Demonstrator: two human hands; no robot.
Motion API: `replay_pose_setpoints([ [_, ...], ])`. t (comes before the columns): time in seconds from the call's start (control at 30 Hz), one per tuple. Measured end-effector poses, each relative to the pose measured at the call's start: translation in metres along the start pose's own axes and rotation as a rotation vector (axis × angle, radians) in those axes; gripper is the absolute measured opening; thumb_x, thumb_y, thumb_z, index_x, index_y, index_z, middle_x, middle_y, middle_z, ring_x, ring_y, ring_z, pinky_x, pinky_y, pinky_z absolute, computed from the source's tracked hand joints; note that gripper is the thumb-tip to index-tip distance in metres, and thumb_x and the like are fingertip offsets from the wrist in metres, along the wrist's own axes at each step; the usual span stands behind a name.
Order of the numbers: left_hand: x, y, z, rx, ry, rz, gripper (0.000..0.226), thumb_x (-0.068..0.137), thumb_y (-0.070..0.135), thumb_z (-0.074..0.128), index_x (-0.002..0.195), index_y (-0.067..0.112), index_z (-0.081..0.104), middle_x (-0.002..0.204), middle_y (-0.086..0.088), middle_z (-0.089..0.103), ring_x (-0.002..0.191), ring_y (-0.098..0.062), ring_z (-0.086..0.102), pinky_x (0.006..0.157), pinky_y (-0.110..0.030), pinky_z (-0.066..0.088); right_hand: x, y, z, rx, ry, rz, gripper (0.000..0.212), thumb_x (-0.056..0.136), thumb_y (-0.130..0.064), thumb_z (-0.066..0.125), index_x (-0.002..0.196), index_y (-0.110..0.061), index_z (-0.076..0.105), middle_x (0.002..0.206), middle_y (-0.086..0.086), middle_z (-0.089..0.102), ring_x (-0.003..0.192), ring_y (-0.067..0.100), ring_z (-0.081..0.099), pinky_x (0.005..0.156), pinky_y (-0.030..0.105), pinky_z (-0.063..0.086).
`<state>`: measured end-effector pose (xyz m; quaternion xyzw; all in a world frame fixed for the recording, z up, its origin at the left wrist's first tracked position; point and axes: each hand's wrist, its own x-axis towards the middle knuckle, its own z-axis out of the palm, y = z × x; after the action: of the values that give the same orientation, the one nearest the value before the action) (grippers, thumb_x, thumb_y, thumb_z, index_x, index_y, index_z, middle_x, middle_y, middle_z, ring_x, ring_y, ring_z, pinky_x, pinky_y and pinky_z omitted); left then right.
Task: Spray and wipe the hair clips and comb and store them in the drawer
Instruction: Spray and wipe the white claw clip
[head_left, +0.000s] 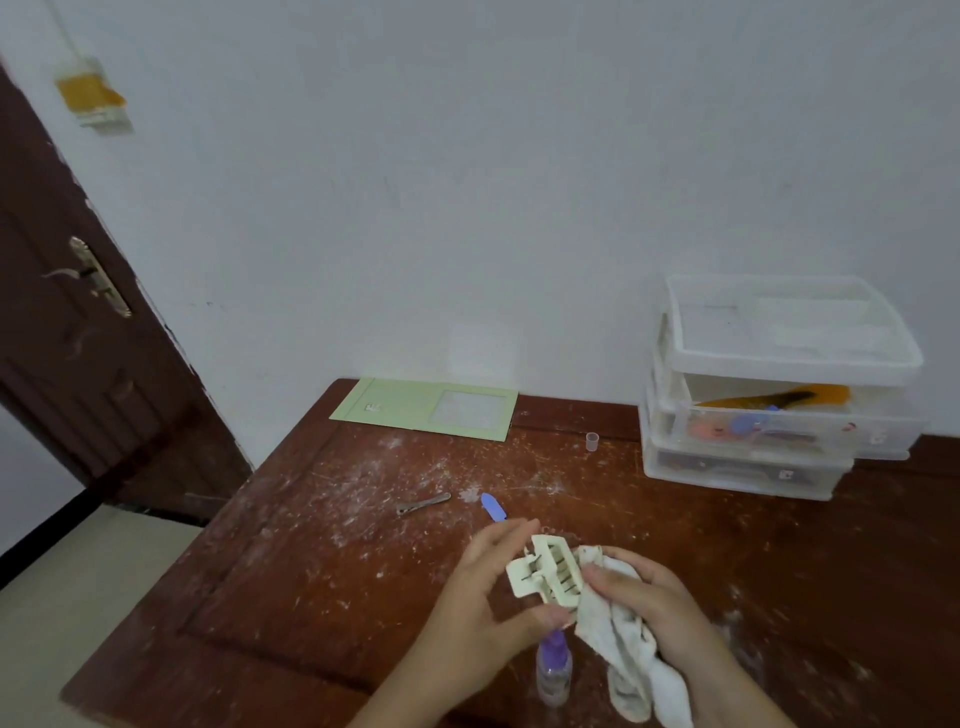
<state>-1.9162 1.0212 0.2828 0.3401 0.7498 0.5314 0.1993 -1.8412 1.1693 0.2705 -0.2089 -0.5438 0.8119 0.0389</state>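
The left hand holds a cream claw clip above the wooden table, fingers behind its far edge and thumb curled under its near end. The right hand grips a white cloth and presses a fold of it on the right side of the clip; the rest of the cloth hangs down below this hand.

The clip looks light and stiff, a hard plastic with thin teeth and a spring hinge (I judge the teeth are the weak part). If it is wet from spray it may be slippery, so it is better to take it by the solid outer body and the two handle ends, not by the teeth. The cloth is soft and gives way, so it can go between the teeth without much force.

Just under the left thumb stands a small spray bottle with a purple top, easy to knock over. Beyond the left fingertips lie a purple clip and, further left, a metal hair clip. Far to the upper right of the right hand is a clear plastic drawer unit, its middle drawer pulled out a little, with colored things inside. I cannot tell for sure where the comb is.
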Motion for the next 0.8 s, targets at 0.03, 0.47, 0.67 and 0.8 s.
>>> replay_pose_setpoints([
  [0.03, 0.0, -0.001, 0.001, -0.038, 0.0, -0.017, 0.06, 0.073, 0.02, 0.073, 0.113, 0.046, 0.037, 0.121, 0.024, 0.041, 0.102, 0.029, 0.042, 0.079, 0.003, 0.036, 0.0, 0.001, 0.002, 0.004, 0.005, -0.009, 0.03, 0.06, -0.013, 0.063, 0.087, 0.0, 0.068, 0.08, 0.02, 0.071, 0.066, 0.024, 0.069, 0.055, 0.025, 0.054],
  [0.47, 0.009, -0.01, 0.008, 0.254, 0.134, 0.138, 0.052, 0.051, 0.044, 0.072, 0.101, 0.05, 0.059, 0.092, 0.014, 0.068, 0.084, 0.003, 0.063, 0.074, -0.013, 0.049, 0.0, -0.021, -0.006, -1.041, -0.063, -0.85, 0.026, 0.076, -0.045, 0.052, 0.102, -0.044, 0.05, 0.099, -0.034, 0.053, 0.094, -0.009, 0.051, 0.079, 0.009, 0.041],
  [0.67, 0.013, 0.004, 0.008, 0.315, 0.067, 0.203, 0.05, 0.056, 0.04, 0.064, 0.106, 0.036, 0.06, 0.084, 0.029, 0.061, 0.072, 0.008, 0.056, 0.063, -0.006, 0.041, 0.004, -0.008, 0.0, -0.877, -0.009, -0.818, 0.015, 0.074, -0.04, 0.049, 0.088, -0.034, 0.054, 0.082, -0.033, 0.057, 0.072, -0.01, 0.054, 0.065, 0.004, 0.037],
  [0.8, 0.018, 0.009, 0.015, 0.339, 0.034, 0.193, 0.06, 0.055, 0.048, 0.051, 0.107, 0.021, 0.062, 0.074, 0.018, 0.054, 0.069, 0.003, 0.05, 0.062, -0.006, 0.038, 0.003, -0.001, 0.007, -0.656, 0.225, -0.715, 0.012, 0.076, -0.03, 0.055, 0.064, -0.027, 0.054, 0.075, -0.03, 0.063, 0.067, -0.011, 0.056, 0.058, 0.003, 0.039],
])
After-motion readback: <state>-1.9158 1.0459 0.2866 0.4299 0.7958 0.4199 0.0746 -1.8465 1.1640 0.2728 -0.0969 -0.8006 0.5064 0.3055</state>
